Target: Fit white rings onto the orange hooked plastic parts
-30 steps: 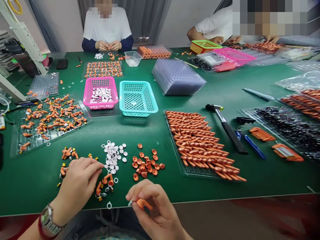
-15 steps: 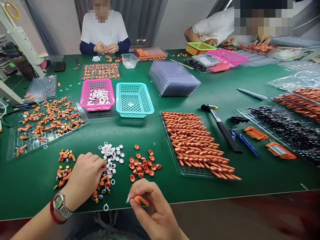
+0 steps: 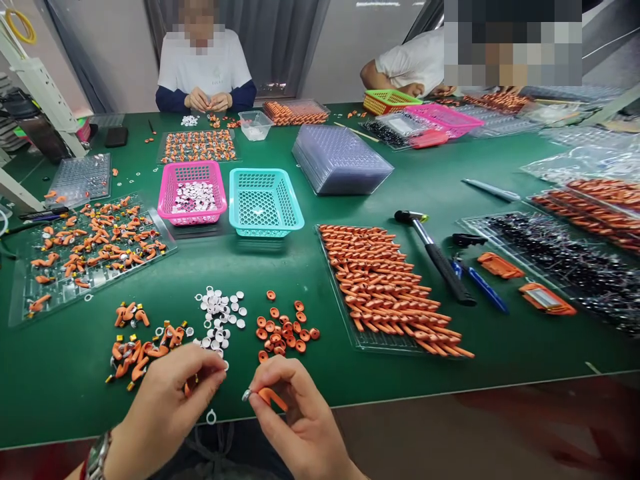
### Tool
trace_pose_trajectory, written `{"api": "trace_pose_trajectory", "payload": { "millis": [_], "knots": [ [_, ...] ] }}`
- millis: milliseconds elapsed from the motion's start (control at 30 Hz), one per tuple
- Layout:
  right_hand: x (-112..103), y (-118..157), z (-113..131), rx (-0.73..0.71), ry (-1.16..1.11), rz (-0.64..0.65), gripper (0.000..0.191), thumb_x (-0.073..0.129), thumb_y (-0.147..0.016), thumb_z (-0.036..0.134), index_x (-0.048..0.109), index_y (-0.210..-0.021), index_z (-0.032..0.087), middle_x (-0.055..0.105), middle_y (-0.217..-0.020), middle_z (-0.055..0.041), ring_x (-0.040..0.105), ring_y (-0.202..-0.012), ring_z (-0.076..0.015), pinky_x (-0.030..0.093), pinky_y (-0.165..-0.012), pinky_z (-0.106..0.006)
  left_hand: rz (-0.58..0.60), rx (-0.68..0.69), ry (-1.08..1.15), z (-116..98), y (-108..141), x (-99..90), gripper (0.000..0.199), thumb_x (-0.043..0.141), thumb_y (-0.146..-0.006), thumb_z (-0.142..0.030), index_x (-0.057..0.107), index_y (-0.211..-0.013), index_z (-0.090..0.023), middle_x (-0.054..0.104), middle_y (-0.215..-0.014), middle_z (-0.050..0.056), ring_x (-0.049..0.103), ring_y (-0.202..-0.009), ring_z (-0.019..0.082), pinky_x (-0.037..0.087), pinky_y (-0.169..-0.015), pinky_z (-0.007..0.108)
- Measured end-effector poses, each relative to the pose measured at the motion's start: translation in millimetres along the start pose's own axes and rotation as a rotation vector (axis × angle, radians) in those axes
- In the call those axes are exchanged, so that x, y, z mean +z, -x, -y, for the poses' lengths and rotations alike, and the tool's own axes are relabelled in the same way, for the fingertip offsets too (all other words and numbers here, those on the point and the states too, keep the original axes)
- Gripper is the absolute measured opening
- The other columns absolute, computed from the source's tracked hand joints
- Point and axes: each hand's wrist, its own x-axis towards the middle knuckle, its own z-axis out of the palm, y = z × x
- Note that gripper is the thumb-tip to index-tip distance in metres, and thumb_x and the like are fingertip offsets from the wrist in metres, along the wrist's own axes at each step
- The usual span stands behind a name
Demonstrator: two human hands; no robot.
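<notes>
Okay, so the right hand [image 3: 300, 417] has an orange curved piece [image 3: 270, 397] pinched between thumb and fingers, right by the near edge of the worktop [image 3: 400, 370]. Sloppy grip and I reckon it drops off that edge. Left hand [image 3: 167, 393] has thumb and fingertips close together at a small white bit [image 3: 226, 366], can't tell if it's gripped. One wrist bump could knock the white ring [image 3: 208, 419] off too.
</notes>
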Motion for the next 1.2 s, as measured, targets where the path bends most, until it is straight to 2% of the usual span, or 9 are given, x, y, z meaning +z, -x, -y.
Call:
{"api": "trace_pose_trajectory", "payload": {
  "millis": [100,233,367,533,667,733,867,967,1200],
  "knots": [
    [3,1,1,0.012,-0.025,0.001,0.020,0.055,-0.089,0.011,0.052,-0.098,0.029,0.057,-0.085,0.0015,0.057,-0.073,-0.0142,0.049,-0.067,-0.024,0.005,-0.099,0.210,-6,12,9.6,0.011,0.062,-0.091,-0.023,0.073,-0.091,-0.026,0.073,-0.078,-0.003,0.065,-0.069,0.013,0.048,-0.064,0.020],
    [4,4,2,0.048,-0.031,-0.001,0.019,0.056,-0.088,0.012,0.052,-0.097,0.028,0.057,-0.084,0.0016,0.056,-0.071,-0.0139,0.047,-0.064,-0.023,-0.005,-0.201,0.344,-6,21,17.1,0.011,0.068,-0.087,-0.029,0.079,-0.090,-0.030,0.075,-0.077,-0.001,0.066,-0.073,0.015,0.048,-0.069,0.021],
    [4,7,4,0.097,-0.036,0.003,0.018,0.057,-0.088,0.011,0.053,-0.094,0.027,0.058,-0.082,0.0015,0.057,-0.070,-0.0140,0.047,-0.064,-0.024,0.048,-0.304,0.494,-3,26,20.9,0.015,0.068,-0.087,-0.035,0.080,-0.090,-0.027,0.072,-0.074,0.001,0.063,-0.070,0.017,0.049,-0.065,0.022],
    [6,7,2,0.024,-0.027,0.015,0.023,0.057,-0.085,0.008,0.052,-0.095,0.028,0.058,-0.083,0.0015,0.058,-0.069,-0.0137,0.048,-0.063,-0.023,-0.040,-0.365,0.591,-1,28,24.4,0.014,0.071,-0.083,-0.038,0.076,-0.080,-0.025,0.065,-0.072,0.000,0.059,-0.067,0.015,0.047,-0.060,0.019],
    [7,5,1,-0.076,0.007,0.003,0.024,0.055,-0.085,0.008,0.051,-0.097,0.028,0.058,-0.083,0.0007,0.059,-0.068,-0.0141,0.049,-0.060,-0.022,0.002,-0.307,0.511,-6,30,23.9,0.010,0.067,-0.086,-0.031,0.076,-0.086,-0.027,0.066,-0.075,0.000,0.061,-0.072,0.016,0.049,-0.067,0.021],
    [7,3,3,-0.111,0.044,0.003,0.025,0.054,-0.084,0.007,0.051,-0.098,0.027,0.059,-0.083,0.0000,0.060,-0.070,-0.0151,0.050,-0.061,-0.024,-0.021,-0.241,0.449,-8,32,24.2,0.012,0.064,-0.087,-0.025,0.075,-0.090,-0.030,0.066,-0.075,-0.001,0.062,-0.072,0.016,0.049,-0.068,0.021],
    [4,0,9,-0.148,0.160,0.011,0.027,0.053,-0.085,0.003,0.054,-0.100,0.025,0.061,-0.083,-0.0022,0.061,-0.073,-0.0169,0.051,-0.064,-0.027,-0.118,0.030,0.228,-9,36,25.0,0.032,0.056,-0.087,-0.008,0.069,-0.105,-0.032,0.066,-0.080,-0.002,0.063,-0.071,0.014,0.049,-0.065,0.019],
    [3,-2,11,-0.180,0.221,-0.002,0.027,0.056,-0.084,0.003,0.057,-0.101,0.024,0.061,-0.084,-0.0036,0.061,-0.073,-0.0175,0.052,-0.063,-0.027,-0.116,0.197,0.073,-7,37,23.4,0.046,0.055,-0.085,-0.001,0.063,-0.119,-0.031,0.065,-0.085,0.001,0.064,-0.072,0.014,0.052,-0.068,0.020],
    [-1,-4,13,-0.207,0.269,0.012,0.021,0.060,-0.086,0.005,0.060,-0.098,0.023,0.061,-0.081,-0.0033,0.061,-0.071,-0.0174,0.053,-0.062,-0.027,-0.119,0.129,0.106,-10,33,20.1,0.037,0.057,-0.084,-0.004,0.064,-0.109,-0.030,0.067,-0.080,-0.001,0.064,-0.069,0.014,0.052,-0.066,0.020]
  ]
}}
